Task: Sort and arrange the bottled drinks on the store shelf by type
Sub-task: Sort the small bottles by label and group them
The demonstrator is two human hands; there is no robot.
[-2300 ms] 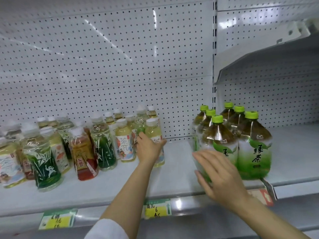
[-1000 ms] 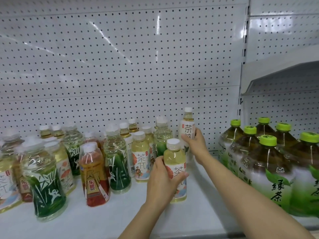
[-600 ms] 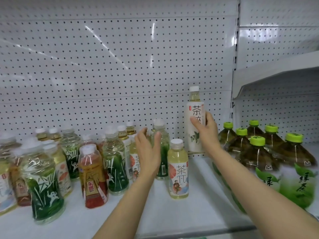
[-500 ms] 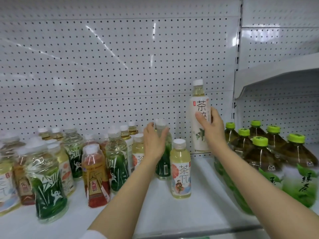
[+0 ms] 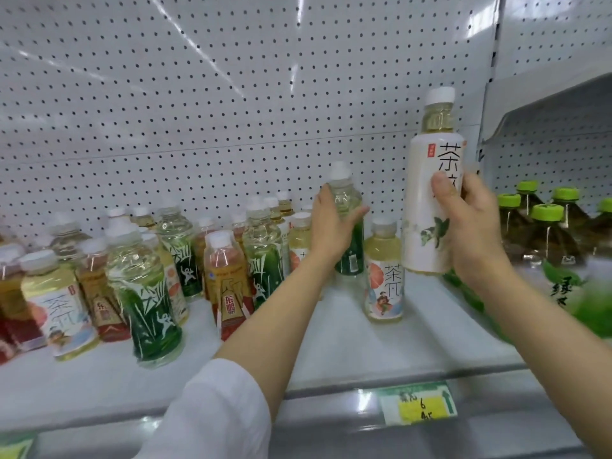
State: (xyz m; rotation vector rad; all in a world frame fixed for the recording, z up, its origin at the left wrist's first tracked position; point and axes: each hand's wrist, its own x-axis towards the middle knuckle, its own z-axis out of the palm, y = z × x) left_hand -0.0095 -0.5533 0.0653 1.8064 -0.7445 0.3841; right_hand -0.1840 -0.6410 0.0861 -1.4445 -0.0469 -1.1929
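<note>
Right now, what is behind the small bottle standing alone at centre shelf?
Behind the small bottle stands the green bottle gripped by the left hand, then pegboard. The hand covers its label.

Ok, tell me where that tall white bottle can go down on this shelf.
Bare shelf runs along the front edge, from the small yellow bottle forward to the price tag. A narrower gap lies between that bottle and the green-capped bottles. The left side is packed with mixed bottles. The right hand holds the tall white bottle.

Small bottles point(image 5: 142, 286) left, big bottles point(image 5: 543, 233) right.
</note>
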